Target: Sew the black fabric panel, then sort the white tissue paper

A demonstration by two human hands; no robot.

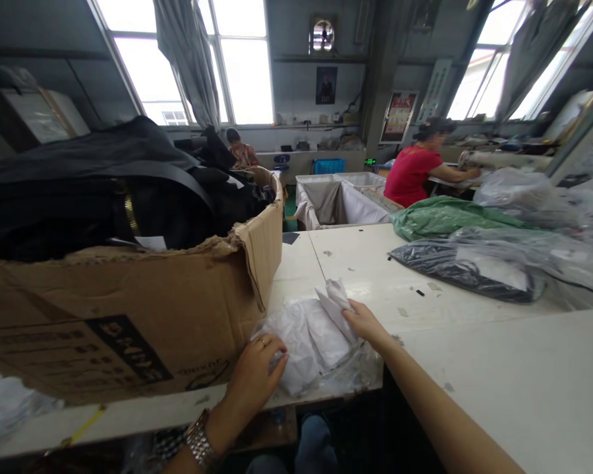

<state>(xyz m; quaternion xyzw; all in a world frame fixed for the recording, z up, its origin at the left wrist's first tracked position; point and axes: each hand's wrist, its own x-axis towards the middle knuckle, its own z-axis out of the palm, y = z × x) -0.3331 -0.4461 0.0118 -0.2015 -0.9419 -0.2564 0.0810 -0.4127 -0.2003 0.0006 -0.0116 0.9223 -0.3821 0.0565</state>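
Note:
A crumpled white bundle (301, 339), thin like paper or cloth, lies at the front edge of the white table (356, 257), with clear plastic under its near side. My right hand (364, 321) pinches a folded white piece at the bundle's upper right corner. At the bundle's left side rests my left hand (261, 362), fingers curled against the white material and the plastic; what its fingertips hold, if anything, is hidden. A metal watch is on the left wrist.
A large cardboard box (192, 309) piled with black garments (93, 191) fills the left. Plastic-bagged dark items (464, 266) and a green bag (449, 217) lie on the right. Cloth-lined bins (370, 204) stand beyond the table. A person in red (409, 172) sits at the back right, another farther off.

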